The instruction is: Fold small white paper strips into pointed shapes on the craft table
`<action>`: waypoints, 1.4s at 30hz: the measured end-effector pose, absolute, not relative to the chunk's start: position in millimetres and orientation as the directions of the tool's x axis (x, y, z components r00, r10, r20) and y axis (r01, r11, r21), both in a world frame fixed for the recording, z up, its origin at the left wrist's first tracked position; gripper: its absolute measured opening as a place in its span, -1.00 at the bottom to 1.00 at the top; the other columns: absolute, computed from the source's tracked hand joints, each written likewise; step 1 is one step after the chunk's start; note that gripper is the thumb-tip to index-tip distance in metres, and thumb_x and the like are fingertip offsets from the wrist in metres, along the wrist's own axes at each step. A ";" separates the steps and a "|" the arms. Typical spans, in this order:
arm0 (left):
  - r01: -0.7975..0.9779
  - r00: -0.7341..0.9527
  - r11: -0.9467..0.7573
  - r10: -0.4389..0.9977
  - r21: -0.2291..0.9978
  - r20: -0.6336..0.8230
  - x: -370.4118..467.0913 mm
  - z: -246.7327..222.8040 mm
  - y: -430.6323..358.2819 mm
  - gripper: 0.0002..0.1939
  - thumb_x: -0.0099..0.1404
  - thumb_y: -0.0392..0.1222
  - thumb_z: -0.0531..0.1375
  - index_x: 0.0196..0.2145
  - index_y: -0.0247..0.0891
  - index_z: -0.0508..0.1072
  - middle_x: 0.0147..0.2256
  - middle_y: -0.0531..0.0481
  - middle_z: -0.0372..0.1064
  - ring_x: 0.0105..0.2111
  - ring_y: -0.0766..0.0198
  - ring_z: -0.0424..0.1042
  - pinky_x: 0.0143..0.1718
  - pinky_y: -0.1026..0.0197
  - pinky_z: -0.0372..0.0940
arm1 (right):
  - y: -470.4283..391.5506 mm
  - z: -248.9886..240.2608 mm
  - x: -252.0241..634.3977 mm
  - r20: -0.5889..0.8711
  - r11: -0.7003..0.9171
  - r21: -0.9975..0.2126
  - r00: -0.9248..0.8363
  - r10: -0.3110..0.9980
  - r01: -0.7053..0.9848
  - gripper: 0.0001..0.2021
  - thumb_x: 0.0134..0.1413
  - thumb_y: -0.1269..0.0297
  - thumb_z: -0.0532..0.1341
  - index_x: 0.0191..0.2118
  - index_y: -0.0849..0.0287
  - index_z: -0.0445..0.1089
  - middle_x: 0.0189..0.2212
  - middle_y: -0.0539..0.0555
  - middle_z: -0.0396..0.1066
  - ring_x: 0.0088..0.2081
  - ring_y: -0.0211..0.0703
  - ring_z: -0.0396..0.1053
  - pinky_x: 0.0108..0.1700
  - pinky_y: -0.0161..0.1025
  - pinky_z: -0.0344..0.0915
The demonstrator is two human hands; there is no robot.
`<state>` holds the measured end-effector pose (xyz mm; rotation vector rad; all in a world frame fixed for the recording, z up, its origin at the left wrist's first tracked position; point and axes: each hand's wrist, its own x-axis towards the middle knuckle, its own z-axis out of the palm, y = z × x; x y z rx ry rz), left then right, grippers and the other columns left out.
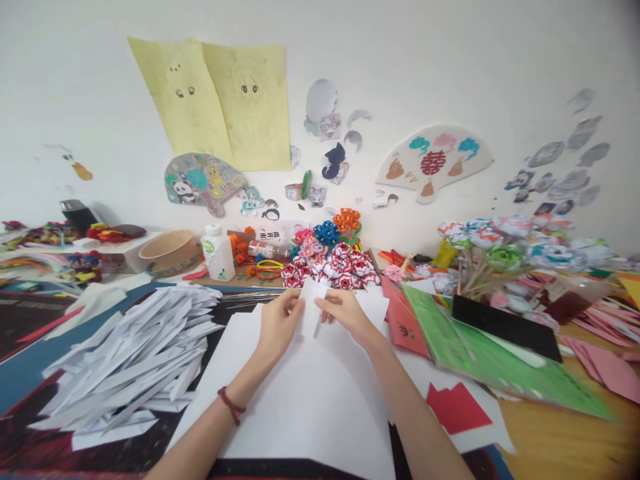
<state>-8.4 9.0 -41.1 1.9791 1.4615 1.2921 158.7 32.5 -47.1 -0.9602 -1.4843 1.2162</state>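
Note:
Between my two hands is a small white paper strip (311, 300), held up over large white sheets (310, 407). My left hand (281, 319) pinches the strip's left edge between thumb and fingers. On the other edge, my right hand (346, 312) has thumb and fingers closed on the same strip. To the left lies a big heap of folded white paper strips (145, 353). Just beyond my hands sits a bunch of red and white paper flowers (333, 267).
At the right are a green folder (490, 367) with a black phone-like slab (506, 327) on it, red paper (457, 407) and paper flowers on sticks (505, 250). A white bottle (217, 253) and a round wooden container (170, 252) stand at the back left, before the wall.

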 end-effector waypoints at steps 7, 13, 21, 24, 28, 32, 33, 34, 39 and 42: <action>0.898 0.267 -0.423 0.744 0.123 0.613 -10.3 -50.3 8.4 -0.68 0.33 -0.27 0.00 0.00 -0.25 0.38 -0.41 -0.11 0.48 -0.38 0.16 0.42 -0.35 0.20 0.19 | 38.3 -64.0 148.0 0.163 0.169 -0.985 -0.185 0.969 0.020 -0.64 -0.11 0.02 0.27 -0.61 0.25 0.39 -0.75 0.01 0.33 -0.69 -0.32 0.24 -0.62 -0.40 0.14; 0.872 0.439 -0.484 0.708 -0.073 0.554 -2.1 -48.2 -1.1 -0.58 0.31 -0.31 0.02 0.13 -0.23 0.21 0.03 -0.17 0.32 -0.19 0.11 0.37 -0.22 0.13 0.21 | 37.6 -64.9 144.2 0.131 0.120 -0.991 -0.214 0.968 -0.065 -0.62 -0.12 -0.04 0.25 -0.42 0.26 0.43 -0.60 0.04 0.40 -0.57 -0.23 0.39 -0.46 -0.31 0.32; 0.872 0.381 -0.486 0.747 0.056 0.545 -6.2 -41.4 -3.3 -0.57 0.35 -0.23 -0.01 0.17 -0.19 0.17 0.03 -0.16 0.31 -0.11 0.11 0.33 -0.17 0.12 0.19 | 28.2 -49.1 158.7 0.155 0.134 -0.987 -0.302 0.940 -0.089 -0.66 0.04 0.01 0.18 -0.36 0.25 0.43 -0.51 0.07 0.42 -0.46 -0.22 0.40 -0.33 -0.26 0.35; 0.849 0.373 -0.510 0.762 0.136 0.530 -10.9 -34.3 -6.0 -0.63 0.36 -0.17 -0.02 0.09 -0.16 0.29 -0.08 -0.11 0.42 -0.19 0.11 0.36 -0.22 0.12 0.15 | 31.4 -51.4 158.4 0.191 0.197 -0.980 -0.268 0.944 -0.005 -0.65 0.03 0.02 0.20 -0.46 0.26 0.43 -0.57 0.06 0.39 -0.51 -0.26 0.36 -0.40 -0.31 0.31; 0.769 0.345 -0.522 0.825 0.368 0.449 -19.2 -26.3 -4.7 -0.68 0.38 -0.13 -0.07 -0.08 -0.10 0.44 -0.27 0.00 0.51 -0.33 0.20 0.41 -0.28 0.18 0.15 | 34.1 -54.2 152.1 0.188 0.199 -0.980 -0.266 0.946 0.017 -0.66 0.00 0.04 0.21 -0.45 0.28 0.46 -0.58 0.06 0.39 -0.53 -0.25 0.35 -0.44 -0.31 0.28; 0.661 0.200 -0.441 0.883 0.607 0.424 -24.0 -27.7 1.3 -0.77 0.31 -0.16 0.03 -0.11 -0.16 0.38 -0.27 0.04 0.50 -0.37 0.27 0.43 -0.27 0.24 0.20 | 36.0 -56.8 140.2 0.226 0.234 -0.972 -0.176 0.958 0.024 -0.69 0.00 0.07 0.21 -0.45 0.28 0.46 -0.64 0.03 0.35 -0.58 -0.26 0.30 -0.50 -0.33 0.24; 0.644 0.162 -0.416 0.894 0.642 0.417 -24.6 -29.0 2.5 -0.76 0.28 -0.16 0.06 -0.09 -0.18 0.35 -0.27 0.04 0.49 -0.39 0.28 0.42 -0.28 0.25 0.20 | 35.9 -57.3 137.5 0.238 0.245 -0.969 -0.155 0.959 0.028 -0.70 0.01 0.09 0.21 -0.46 0.27 0.45 -0.65 0.02 0.34 -0.59 -0.27 0.29 -0.50 -0.33 0.22; 0.627 0.136 -0.393 0.905 0.672 0.403 -25.1 -30.3 3.5 -0.73 0.26 -0.17 0.09 -0.07 -0.19 0.32 -0.29 0.05 0.48 -0.41 0.28 0.41 -0.31 0.26 0.20 | 35.2 -57.6 135.1 0.249 0.256 -0.966 -0.140 0.958 0.031 -0.71 0.02 0.10 0.21 -0.48 0.26 0.45 -0.66 0.01 0.33 -0.59 -0.28 0.27 -0.51 -0.34 0.21; 0.531 0.131 -0.329 0.942 0.781 0.308 -26.7 -33.3 5.4 -0.78 0.22 -0.14 0.12 -0.16 -0.21 0.36 -0.40 0.08 0.45 -0.46 0.32 0.39 -0.43 0.31 0.19 | 26.7 -57.3 129.7 0.288 0.295 -0.955 -0.126 0.949 0.038 -0.72 0.06 0.15 0.18 -0.49 0.25 0.44 -0.68 -0.01 0.29 -0.60 -0.30 0.24 -0.51 -0.36 0.17; 0.513 0.143 -0.328 0.944 0.793 0.298 -26.7 -32.4 3.9 -0.83 0.21 -0.16 0.12 -0.25 -0.22 0.41 -0.44 0.09 0.42 -0.49 0.34 0.37 -0.45 0.33 0.18 | 21.9 -57.4 128.0 0.275 0.282 -0.958 -0.121 0.954 0.047 -0.74 0.04 0.14 0.19 -0.44 0.26 0.45 -0.68 -0.02 0.29 -0.61 -0.30 0.24 -0.52 -0.35 0.17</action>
